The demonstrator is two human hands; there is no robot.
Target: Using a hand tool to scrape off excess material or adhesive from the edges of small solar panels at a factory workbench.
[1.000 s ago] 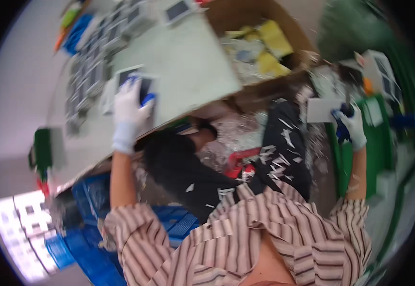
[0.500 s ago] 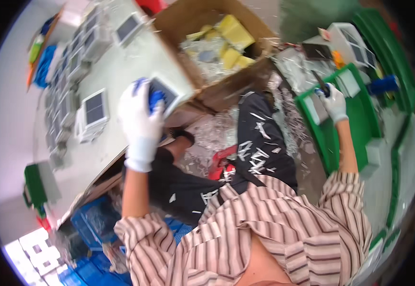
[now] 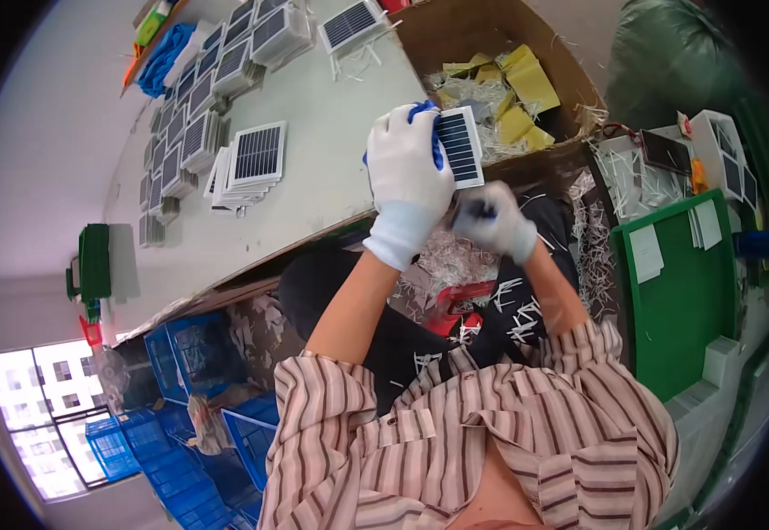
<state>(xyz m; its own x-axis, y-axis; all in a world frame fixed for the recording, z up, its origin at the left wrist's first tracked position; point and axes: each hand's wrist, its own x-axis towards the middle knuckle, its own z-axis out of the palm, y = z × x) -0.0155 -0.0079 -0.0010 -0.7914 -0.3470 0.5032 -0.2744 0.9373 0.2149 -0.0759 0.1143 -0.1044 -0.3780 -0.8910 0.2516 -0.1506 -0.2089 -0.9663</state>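
Note:
My left hand [image 3: 409,163], in a white glove with blue on the palm side, is closed on a small solar panel [image 3: 461,148]. The panel has dark cells and a white border, and is held past the table's edge in front of a cardboard box. Just below it, my right hand [image 3: 501,225] is gloved too and smeared by motion. A dark slim tool [image 3: 473,212] shows blurred in its grip; its tip cannot be made out. Left of my hands, a stack of similar panels [image 3: 259,155] lies on the white table [image 3: 314,177].
The cardboard box [image 3: 437,44] contains yellow pieces [image 3: 530,79] and white scraps. Many stacked panels [image 3: 192,132] line the table's far left. At the right are a green tray [image 3: 681,309] with white pieces and a bulging green sack [image 3: 667,62]. Blue crates [image 3: 150,450] stand lower left.
My right hand has come from the green tray across to the panel, carrying the dark tool. The left hand now has the panel out past the table's edge. The whole view has shifted.

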